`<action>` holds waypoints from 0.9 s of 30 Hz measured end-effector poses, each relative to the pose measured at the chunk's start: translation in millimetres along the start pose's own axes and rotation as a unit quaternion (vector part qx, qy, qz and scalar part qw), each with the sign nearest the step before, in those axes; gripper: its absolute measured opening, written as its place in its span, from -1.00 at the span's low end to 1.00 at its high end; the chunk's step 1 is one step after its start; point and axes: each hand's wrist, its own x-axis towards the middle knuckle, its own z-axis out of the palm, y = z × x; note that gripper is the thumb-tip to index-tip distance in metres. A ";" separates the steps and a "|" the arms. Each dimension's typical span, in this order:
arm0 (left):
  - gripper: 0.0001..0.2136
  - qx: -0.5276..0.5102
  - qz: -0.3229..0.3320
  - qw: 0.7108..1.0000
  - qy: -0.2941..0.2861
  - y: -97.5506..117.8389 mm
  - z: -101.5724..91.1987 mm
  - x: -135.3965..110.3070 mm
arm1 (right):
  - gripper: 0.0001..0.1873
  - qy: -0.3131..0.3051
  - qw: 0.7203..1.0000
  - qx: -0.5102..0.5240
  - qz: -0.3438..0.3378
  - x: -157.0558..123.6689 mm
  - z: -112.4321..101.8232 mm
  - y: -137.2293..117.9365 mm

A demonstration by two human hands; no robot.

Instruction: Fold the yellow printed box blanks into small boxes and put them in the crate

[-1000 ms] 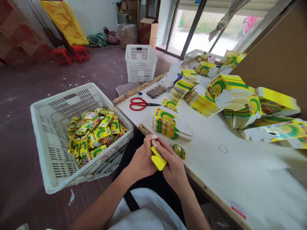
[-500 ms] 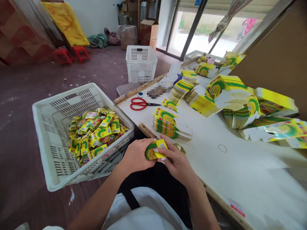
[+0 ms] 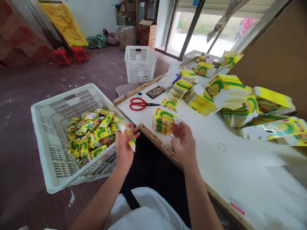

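My left hand [image 3: 124, 148] is at the near rim of the white crate [image 3: 38, 127], with a small yellow carton [image 3: 130, 136] in it. The carton is blurred by motion, and some fingers stretch out behind it. Inside the crate lies a heap of small yellow-and-green cartons [image 3: 93, 132]. Over the table's edge, my right hand [image 3: 184, 145] is open, fingers apart and curved, close to a stack of flat yellow cartons [image 3: 161, 119]. Whether its fingertips touch the stack I cannot tell.
Red-handled scissors [image 3: 138, 104], a phone [image 3: 155, 92] and a rubber band [image 3: 222, 147] lie on the white table [image 3: 216, 172]. More bundles of flat cartons [image 3: 203, 102] stand toward its back. A wooden strip [image 3: 155, 139] edges the table. Another white crate [image 3: 140, 64] stands beyond.
My hands have parted. The left has moved left toward the crate with the carton; the right has let go of it and moved right and up toward the stack.
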 end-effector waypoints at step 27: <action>-0.56 -0.081 -0.058 0.995 -0.030 -8.2 30.3 -15.3 | -0.45 -0.212 0.946 0.201 0.142 -54.6 36.6 -45.6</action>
